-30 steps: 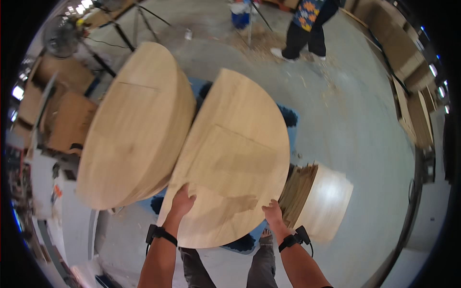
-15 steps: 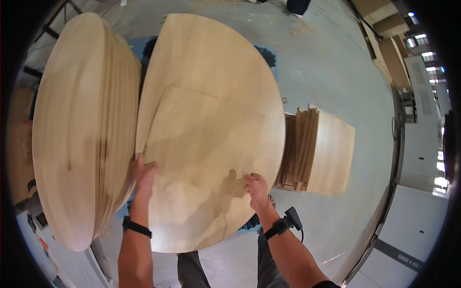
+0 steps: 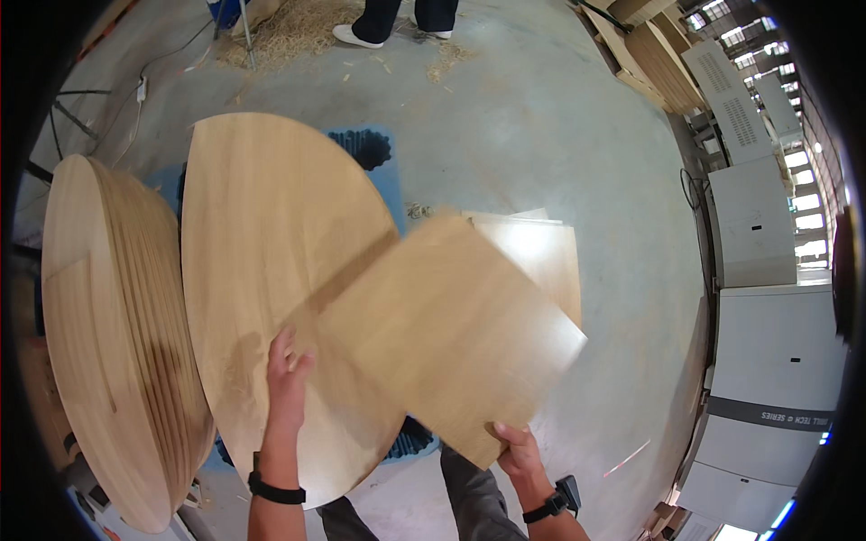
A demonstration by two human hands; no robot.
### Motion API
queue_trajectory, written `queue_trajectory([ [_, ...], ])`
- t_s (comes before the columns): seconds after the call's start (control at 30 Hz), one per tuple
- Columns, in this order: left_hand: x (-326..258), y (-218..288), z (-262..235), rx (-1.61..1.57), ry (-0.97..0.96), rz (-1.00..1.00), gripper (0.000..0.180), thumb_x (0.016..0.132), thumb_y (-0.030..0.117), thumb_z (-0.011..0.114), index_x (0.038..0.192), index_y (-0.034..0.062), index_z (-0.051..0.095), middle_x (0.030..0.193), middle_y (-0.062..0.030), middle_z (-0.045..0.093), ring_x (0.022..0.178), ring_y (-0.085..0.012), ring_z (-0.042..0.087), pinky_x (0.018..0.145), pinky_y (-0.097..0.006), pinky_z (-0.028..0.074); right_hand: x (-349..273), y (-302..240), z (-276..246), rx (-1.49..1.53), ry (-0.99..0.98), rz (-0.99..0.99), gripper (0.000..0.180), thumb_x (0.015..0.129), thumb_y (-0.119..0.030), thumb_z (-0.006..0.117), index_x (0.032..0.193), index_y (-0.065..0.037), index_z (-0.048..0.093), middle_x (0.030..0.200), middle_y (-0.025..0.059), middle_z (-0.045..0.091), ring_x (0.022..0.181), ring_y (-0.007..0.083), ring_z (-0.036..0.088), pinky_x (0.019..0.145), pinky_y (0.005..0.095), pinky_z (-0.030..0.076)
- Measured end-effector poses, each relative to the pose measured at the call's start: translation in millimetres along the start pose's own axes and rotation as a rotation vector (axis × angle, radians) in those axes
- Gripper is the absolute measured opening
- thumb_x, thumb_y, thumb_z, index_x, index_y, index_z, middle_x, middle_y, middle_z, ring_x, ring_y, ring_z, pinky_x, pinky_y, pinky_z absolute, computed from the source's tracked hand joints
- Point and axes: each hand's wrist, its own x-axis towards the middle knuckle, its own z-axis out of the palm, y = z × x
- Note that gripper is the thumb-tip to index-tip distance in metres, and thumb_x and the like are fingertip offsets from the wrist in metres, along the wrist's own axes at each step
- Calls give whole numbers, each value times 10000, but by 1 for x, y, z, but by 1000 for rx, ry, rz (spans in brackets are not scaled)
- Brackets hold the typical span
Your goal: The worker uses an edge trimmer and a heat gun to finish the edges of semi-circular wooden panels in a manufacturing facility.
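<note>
A rectangular wooden panel (image 3: 456,329), slightly blurred, is tilted in the air in front of me. My right hand (image 3: 518,451) grips its near edge close to the corner, thumb on top and fingers hidden beneath. The panel overlaps the right side of a large wooden board (image 3: 262,234) with a curved edge. Over that board, my left hand (image 3: 287,383) is open with fingers apart; whether it touches the surface I cannot tell. More light wooden panels (image 3: 532,257) lie behind the held one, partly covered by it.
A thick stack of curved boards (image 3: 99,343) stands at the left. Under the large board a blue pallet (image 3: 390,180) shows. Wood shavings (image 3: 289,36) lie on the far floor, near another person's legs (image 3: 374,22). Grey-white cabinets (image 3: 776,343) line the right side.
My right hand, which was over the curved board, is now lower right and holds the rectangular panel. The view has shifted, so the boards appear farther left. My left hand's fingers are spread.
</note>
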Motion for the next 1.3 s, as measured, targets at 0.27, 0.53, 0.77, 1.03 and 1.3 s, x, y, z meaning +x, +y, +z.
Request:
queue_trajectory([
  [0.27,-19,-155,-48,248,321,-286,480,863,146,693,1285,-33,553,1278,-177,583,1207,-289,542,994,-373,432,71,-41,-104,169,186,-148,491,791,5,704,1256,-53,558,1164,66,646,1070,222,615,1038,407,457],
  [0.53,-54,-180,-161,528,497,-479,630,872,176,670,1382,-90,414,1422,-261,465,1321,-365,456,1072,-387,378,126,-47,-167,133,-10,48,332,936,-149,641,1236,-27,566,1147,83,663,1072,221,623,970,365,490],
  [0.77,-24,-233,-217,616,576,-376,661,902,326,639,1384,-64,410,1375,-301,481,1286,-435,451,1074,-438,377,181,53,-51,-839,-84,-302,338,938,-186,613,1174,52,567,1004,118,649,940,237,634,815,335,501],
  [1.03,-7,-226,-232,704,507,-410,641,906,482,598,1236,-58,491,1279,-313,534,1228,-454,488,1020,-479,404,314,86,81,-1523,321,-555,454,954,-362,554,1077,75,573,984,225,648,913,359,629,828,434,472],
  [1.3,-27,-180,-222,522,555,-472,668,886,579,578,1156,-31,553,1113,-293,625,1092,-455,581,969,-474,432,329,70,62,-1293,315,-303,525,974,-433,513,1105,70,594,1055,205,641,970,311,609,858,416,460],
])
